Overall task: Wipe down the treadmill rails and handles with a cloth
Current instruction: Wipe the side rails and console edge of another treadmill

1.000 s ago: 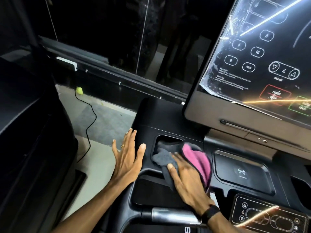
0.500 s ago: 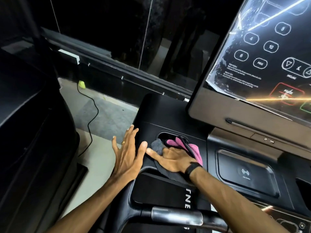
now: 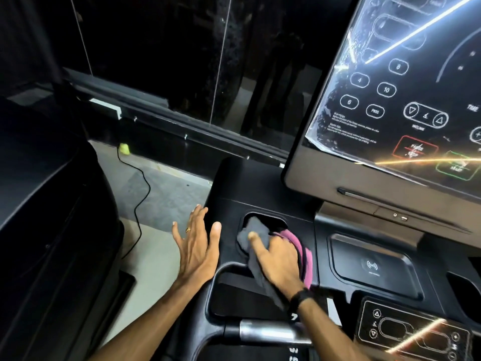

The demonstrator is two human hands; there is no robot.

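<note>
The right hand presses a crumpled grey-and-pink cloth against the rim of the rounded cup recess in the black plastic treadmill console, its fingers curled over the fabric and holding it, with a fold of the grey side tucked into the recess. The left hand lies flat on the console's left edge, fingers straight and spread, holding nothing; a ring shows on one of them.

As to progress, the wiping is at the console tray, not on the parts the task names. The silver metal grip on the black handlebar at the bottom of the view has no cloth on it, and the side rails are out of sight, so I judge that most of the job may well be left; whether any rail is already clean cannot be told from surfaces this dark.

Writing is plentiful on the glossy black display panel: speed keys "4", "6", "8", "10", a "PROG" key, "INCLINE" under a pair of arrow keys, "TIME" at the right edge, and a red-outlined key that appears to read "PAUSE / STOP". The small warning paragraph is too fine to read. A wireless-charging symbol marks the flat black pad.
</note>
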